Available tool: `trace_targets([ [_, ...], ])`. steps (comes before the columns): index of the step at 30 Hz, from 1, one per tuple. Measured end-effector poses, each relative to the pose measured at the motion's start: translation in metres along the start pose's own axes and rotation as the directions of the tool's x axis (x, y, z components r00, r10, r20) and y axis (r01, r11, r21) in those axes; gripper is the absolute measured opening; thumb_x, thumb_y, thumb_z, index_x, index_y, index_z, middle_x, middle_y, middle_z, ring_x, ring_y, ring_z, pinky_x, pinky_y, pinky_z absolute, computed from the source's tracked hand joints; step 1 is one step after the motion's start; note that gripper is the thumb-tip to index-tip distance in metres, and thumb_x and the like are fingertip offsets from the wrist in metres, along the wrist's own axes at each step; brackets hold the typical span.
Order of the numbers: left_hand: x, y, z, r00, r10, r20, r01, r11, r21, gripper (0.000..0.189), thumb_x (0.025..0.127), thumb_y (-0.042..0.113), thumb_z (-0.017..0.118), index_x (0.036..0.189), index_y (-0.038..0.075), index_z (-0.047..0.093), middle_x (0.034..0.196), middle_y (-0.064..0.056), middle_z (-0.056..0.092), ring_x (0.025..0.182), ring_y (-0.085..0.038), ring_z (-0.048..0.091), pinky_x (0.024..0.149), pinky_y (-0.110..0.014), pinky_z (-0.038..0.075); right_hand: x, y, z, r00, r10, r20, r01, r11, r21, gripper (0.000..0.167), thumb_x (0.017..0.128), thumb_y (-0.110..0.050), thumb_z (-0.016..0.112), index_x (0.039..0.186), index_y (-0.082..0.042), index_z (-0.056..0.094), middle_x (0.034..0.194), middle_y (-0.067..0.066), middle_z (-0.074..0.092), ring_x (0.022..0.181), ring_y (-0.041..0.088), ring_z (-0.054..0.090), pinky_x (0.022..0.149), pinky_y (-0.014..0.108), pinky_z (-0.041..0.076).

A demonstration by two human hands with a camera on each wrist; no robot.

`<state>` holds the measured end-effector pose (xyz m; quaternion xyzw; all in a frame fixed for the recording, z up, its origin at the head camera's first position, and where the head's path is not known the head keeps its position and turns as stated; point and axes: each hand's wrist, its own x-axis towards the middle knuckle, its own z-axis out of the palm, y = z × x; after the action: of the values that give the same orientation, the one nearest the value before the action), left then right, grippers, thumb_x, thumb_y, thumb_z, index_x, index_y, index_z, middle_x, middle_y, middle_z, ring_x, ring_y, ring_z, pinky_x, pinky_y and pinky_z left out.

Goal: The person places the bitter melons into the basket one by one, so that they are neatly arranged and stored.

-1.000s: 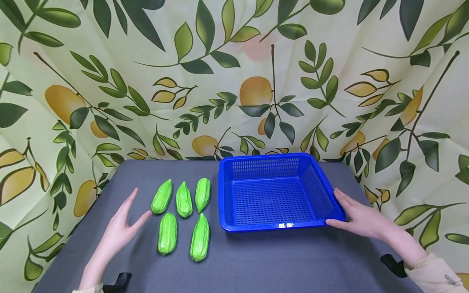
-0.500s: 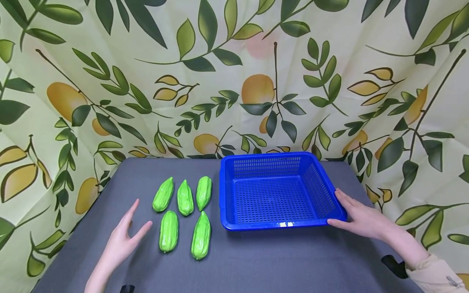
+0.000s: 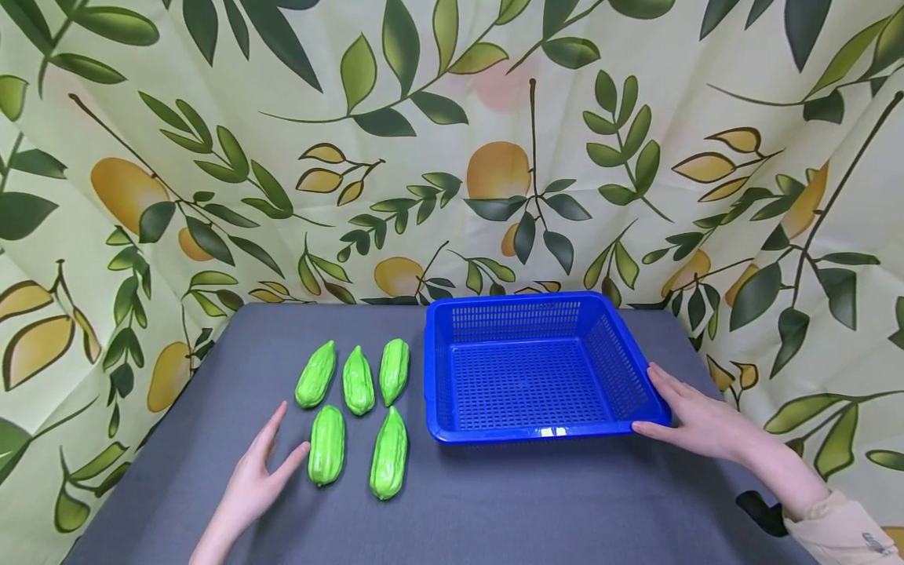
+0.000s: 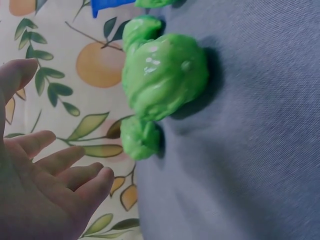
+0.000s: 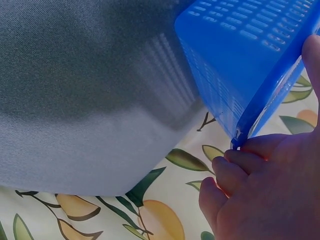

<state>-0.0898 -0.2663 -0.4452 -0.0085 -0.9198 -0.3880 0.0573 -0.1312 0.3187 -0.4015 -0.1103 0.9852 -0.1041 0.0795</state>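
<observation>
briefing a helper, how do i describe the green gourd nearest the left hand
Left of the blue basket lie five green gourds. Take the left one in the nearer row of two, beside the left hand. Its far end is rounded, while its row neighbour tapers to a point.

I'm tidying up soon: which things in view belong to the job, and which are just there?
Likely the job:
five green gourds, one close beside the left hand
blue basket, right hand on its rim

Just there:
grey table cover
leaf-and-fruit backdrop

Left fingers [image 3: 271, 431] apart from thumb [image 3: 291, 463]
</observation>
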Motion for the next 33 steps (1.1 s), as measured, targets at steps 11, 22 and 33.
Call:
trace_targets([
  [11,-0.008,-0.008,0.019,0.998,-0.057,0.001,0.057,0.998,-0.040,0.073,0.091,0.031,0.063,0.150,0.008,0.026,0.151,-0.023,0.031,0.135,-0.030,0.033,0.087,0.010,0.018,-0.001,0.001,0.002,1.000,0.005,0.013,-0.005,1.000,0.026,0.101,0.083,-0.063,0.057,0.148,0.006,0.021,0.149,0.032,0.027,0.129,0.055,0.034,0.090,0.067,0.040],
  [22,-0.009,-0.015,0.033,0.998,-0.059,0.017,0.060,0.996,-0.060,0.074,0.090,0.028,0.065,0.147,0.000,0.027,0.150,-0.026,0.032,0.132,-0.047,0.035,0.100,-0.011,0.038,0.000,0.002,0.001,1.000,0.008,0.016,-0.008,1.000,0.026,0.101,0.083,-0.062,0.057,0.148,0.006,0.020,0.148,0.034,0.026,0.128,0.056,0.034,0.090,0.067,0.040],
  [33,-0.009,-0.015,0.051,0.995,-0.101,-0.003,0.100,0.993,-0.069,0.083,0.084,0.025,0.072,0.147,-0.003,0.025,0.148,-0.031,0.030,0.133,-0.047,0.035,0.105,-0.041,0.039,0.001,0.002,0.001,1.000,0.006,0.019,-0.007,1.000,0.031,0.101,0.084,-0.062,0.058,0.147,0.006,0.020,0.148,0.034,0.026,0.127,0.057,0.033,0.090,0.068,0.039],
])
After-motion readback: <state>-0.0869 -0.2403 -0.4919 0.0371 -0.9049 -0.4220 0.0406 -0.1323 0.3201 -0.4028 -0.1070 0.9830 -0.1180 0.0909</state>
